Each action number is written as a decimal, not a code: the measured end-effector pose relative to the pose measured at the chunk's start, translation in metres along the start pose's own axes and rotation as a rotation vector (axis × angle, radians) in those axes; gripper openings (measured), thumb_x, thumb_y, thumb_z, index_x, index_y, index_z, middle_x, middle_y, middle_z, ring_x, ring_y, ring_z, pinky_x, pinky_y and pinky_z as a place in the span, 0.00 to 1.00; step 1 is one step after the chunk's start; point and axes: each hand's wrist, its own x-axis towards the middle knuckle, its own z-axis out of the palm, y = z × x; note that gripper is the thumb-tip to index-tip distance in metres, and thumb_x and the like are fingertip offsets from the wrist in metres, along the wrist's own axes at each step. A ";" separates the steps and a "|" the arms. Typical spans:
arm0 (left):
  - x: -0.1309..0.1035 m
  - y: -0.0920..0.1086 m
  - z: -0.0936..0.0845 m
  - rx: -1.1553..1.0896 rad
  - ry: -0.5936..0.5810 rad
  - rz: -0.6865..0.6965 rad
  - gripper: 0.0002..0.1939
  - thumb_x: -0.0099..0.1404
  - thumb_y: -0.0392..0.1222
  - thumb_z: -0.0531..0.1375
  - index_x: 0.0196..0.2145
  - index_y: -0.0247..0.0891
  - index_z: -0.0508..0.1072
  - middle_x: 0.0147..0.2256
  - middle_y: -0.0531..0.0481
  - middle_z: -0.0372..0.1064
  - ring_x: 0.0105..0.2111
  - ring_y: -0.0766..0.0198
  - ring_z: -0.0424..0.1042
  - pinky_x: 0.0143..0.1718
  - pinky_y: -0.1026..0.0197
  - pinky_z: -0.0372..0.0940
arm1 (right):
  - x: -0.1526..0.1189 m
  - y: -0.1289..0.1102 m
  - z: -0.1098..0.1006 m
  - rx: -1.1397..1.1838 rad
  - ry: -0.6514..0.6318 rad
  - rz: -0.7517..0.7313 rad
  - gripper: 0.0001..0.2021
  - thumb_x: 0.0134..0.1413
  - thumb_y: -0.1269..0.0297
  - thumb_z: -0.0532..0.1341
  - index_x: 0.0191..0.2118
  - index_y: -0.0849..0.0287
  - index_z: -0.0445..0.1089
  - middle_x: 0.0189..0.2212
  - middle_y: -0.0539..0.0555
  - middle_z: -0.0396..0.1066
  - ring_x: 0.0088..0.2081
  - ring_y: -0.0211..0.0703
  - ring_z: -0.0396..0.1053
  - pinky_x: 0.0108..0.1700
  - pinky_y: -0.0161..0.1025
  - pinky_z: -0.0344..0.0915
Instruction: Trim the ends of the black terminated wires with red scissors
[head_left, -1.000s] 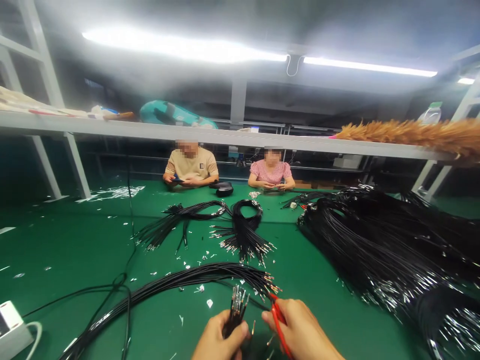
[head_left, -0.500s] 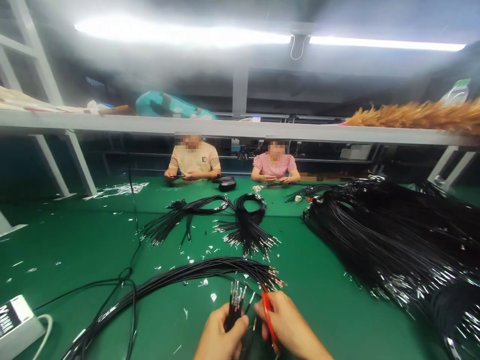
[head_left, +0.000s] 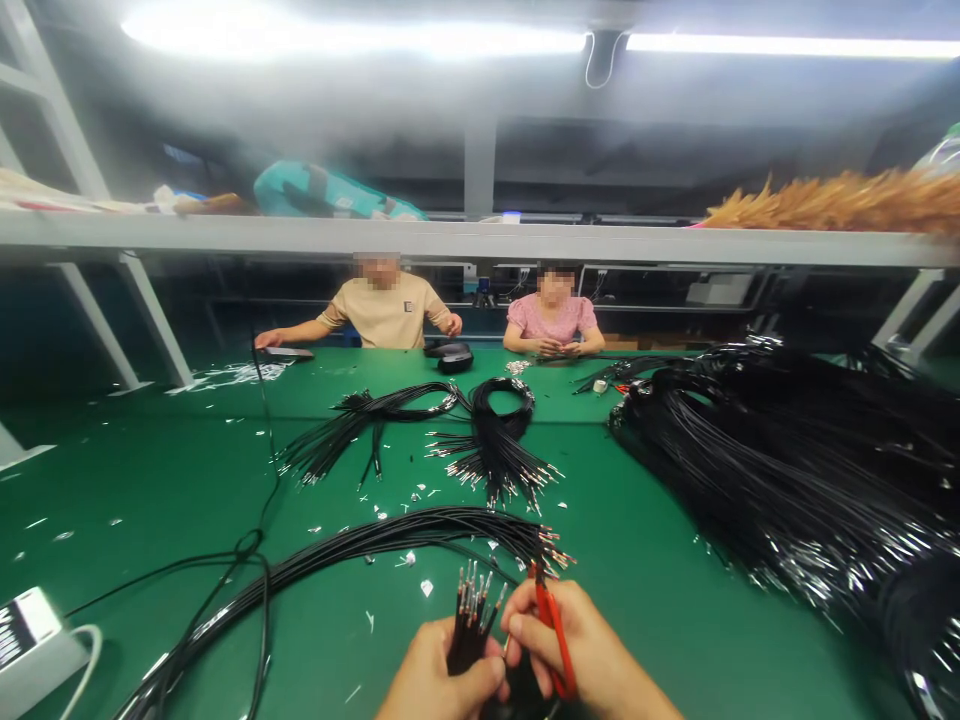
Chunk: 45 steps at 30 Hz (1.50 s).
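Note:
My left hand (head_left: 442, 675) grips a small bundle of black wires (head_left: 469, 620) with metal terminals pointing up, at the bottom centre. My right hand (head_left: 589, 655) holds red-handled cutters (head_left: 553, 630) right beside the bundle's tips, its fingers touching the wires. Just beyond lies a long bundle of black wires (head_left: 360, 545) curving left across the green table (head_left: 150, 480), its terminal ends near the cutters.
A huge heap of black wires (head_left: 787, 470) fills the right side. Two smaller bundles (head_left: 495, 450) lie mid-table among metal scraps. Two people sit across the table (head_left: 386, 305), (head_left: 553, 315). A white box (head_left: 34, 640) and cables sit at lower left. A shelf (head_left: 450, 240) spans overhead.
My right hand with the cutters has moved left, closer to the wire tips. The person in the tan shirt across the table has stretched an arm out to the left.

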 end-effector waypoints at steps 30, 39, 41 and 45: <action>0.002 -0.001 -0.004 -0.073 0.459 0.073 0.16 0.42 0.49 0.64 0.24 0.33 0.68 0.10 0.64 0.52 0.10 0.76 0.47 0.12 0.69 0.44 | -0.005 0.004 0.006 -1.733 0.252 -0.132 0.09 0.47 0.63 0.59 0.24 0.63 0.72 0.17 0.60 0.73 0.20 0.50 0.72 0.18 0.36 0.57; -0.002 0.005 -0.003 -0.036 0.500 0.061 0.15 0.44 0.47 0.62 0.25 0.32 0.68 0.11 0.62 0.54 0.11 0.74 0.50 0.13 0.68 0.47 | -0.002 0.003 0.013 -1.692 0.249 -0.111 0.06 0.46 0.71 0.58 0.25 0.64 0.72 0.19 0.62 0.74 0.20 0.55 0.72 0.17 0.39 0.60; -0.003 0.007 -0.003 -0.026 0.503 0.063 0.14 0.44 0.46 0.62 0.25 0.32 0.68 0.11 0.61 0.55 0.11 0.74 0.51 0.13 0.68 0.47 | -0.002 0.002 0.014 -1.688 0.243 -0.107 0.06 0.46 0.71 0.58 0.25 0.64 0.72 0.19 0.63 0.74 0.20 0.56 0.72 0.17 0.40 0.60; -0.002 0.006 -0.003 0.000 0.507 0.076 0.12 0.46 0.44 0.61 0.24 0.32 0.68 0.13 0.61 0.55 0.12 0.74 0.50 0.14 0.69 0.47 | -0.003 0.002 0.015 -1.686 0.234 -0.103 0.07 0.47 0.72 0.57 0.24 0.64 0.72 0.19 0.63 0.74 0.20 0.56 0.72 0.17 0.39 0.59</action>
